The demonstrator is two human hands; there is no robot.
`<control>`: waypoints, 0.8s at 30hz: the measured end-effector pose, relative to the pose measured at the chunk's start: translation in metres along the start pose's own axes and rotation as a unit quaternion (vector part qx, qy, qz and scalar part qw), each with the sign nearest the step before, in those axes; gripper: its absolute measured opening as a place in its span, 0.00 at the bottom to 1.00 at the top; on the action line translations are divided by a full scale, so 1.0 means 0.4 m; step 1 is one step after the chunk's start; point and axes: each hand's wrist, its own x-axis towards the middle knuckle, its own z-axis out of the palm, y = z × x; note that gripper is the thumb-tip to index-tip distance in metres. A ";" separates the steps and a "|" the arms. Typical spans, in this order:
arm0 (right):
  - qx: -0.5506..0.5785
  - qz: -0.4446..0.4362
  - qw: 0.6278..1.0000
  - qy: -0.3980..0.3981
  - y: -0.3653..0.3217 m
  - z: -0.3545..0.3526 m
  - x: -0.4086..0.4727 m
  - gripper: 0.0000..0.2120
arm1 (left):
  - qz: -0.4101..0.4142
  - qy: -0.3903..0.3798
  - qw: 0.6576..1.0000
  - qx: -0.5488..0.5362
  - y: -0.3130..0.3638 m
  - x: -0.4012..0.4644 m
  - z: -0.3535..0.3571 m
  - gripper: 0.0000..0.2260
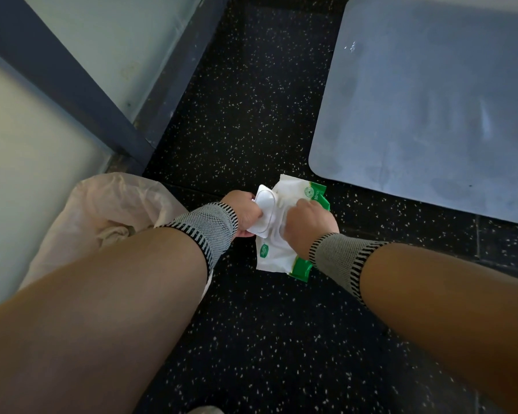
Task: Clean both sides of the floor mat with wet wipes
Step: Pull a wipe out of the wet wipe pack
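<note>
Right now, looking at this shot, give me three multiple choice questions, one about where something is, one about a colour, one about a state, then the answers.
1. Where does the floor mat lie relative to the wipes pack?
A. beyond it, to the right
B. under it
C. folded inside the plastic bag

2. What colour are the pack's end strips?
A. red
B. green
C. yellow

3. What state is the pack's lid in?
A. missing
B. pressed shut
C. flipped open

Answers:
1 A: the blue-grey mat lies flat on the speckled floor, above and right of the pack, apart from it.
2 B: green bands show at both ends of the white pack.
3 C: the left hand holds the white lid raised while the right hand grips at the opening.
</note>
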 end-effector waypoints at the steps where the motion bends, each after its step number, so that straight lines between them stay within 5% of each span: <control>1: -0.002 0.003 1.000 -0.005 0.000 -0.002 0.003 0.13 | 0.000 -0.001 1.000 0.001 0.001 -0.003 -0.001 0.15; 7: 0.018 0.023 0.997 -0.071 0.003 -0.023 0.022 0.10 | -0.007 -0.002 1.000 0.002 0.004 -0.009 -0.001 0.18; 10: 0.201 0.106 0.967 -0.115 0.038 -0.048 0.036 0.08 | 0.031 0.035 0.998 0.051 0.000 0.005 -0.005 0.18; 12: 0.369 0.168 0.911 -0.081 0.074 -0.069 0.039 0.10 | 0.088 0.103 0.980 0.148 -0.004 0.009 -0.002 0.22; 13: 0.428 0.189 0.881 -0.066 0.090 -0.080 0.038 0.09 | 0.140 0.152 0.951 0.231 -0.006 0.004 -0.001 0.24; 15: 0.506 0.211 0.834 -0.059 0.109 -0.094 0.032 0.06 | 0.307 0.231 0.807 0.449 -0.007 -0.010 0.004 0.22; 17: 0.539 0.217 0.812 -0.056 0.115 -0.094 0.026 0.05 | 0.424 0.176 0.670 0.584 -0.008 -0.026 0.032 0.17; 18: 0.543 0.219 0.809 -0.051 0.116 -0.090 0.026 0.05 | 0.433 0.128 0.661 0.600 -0.008 -0.029 0.057 0.15; 20: 0.522 0.221 0.823 -0.034 0.124 -0.085 0.024 0.03 | 0.386 0.072 0.715 0.578 0.004 -0.027 0.105 0.11; 22: 0.476 0.210 0.854 -0.026 0.141 -0.084 0.022 0.02 | 0.329 0.099 0.778 0.526 0.019 -0.017 0.116 0.08; 24: 0.457 0.197 0.866 -0.046 0.157 -0.080 0.014 0.05 | 0.280 0.117 0.800 0.517 0.016 0.002 0.097 0.07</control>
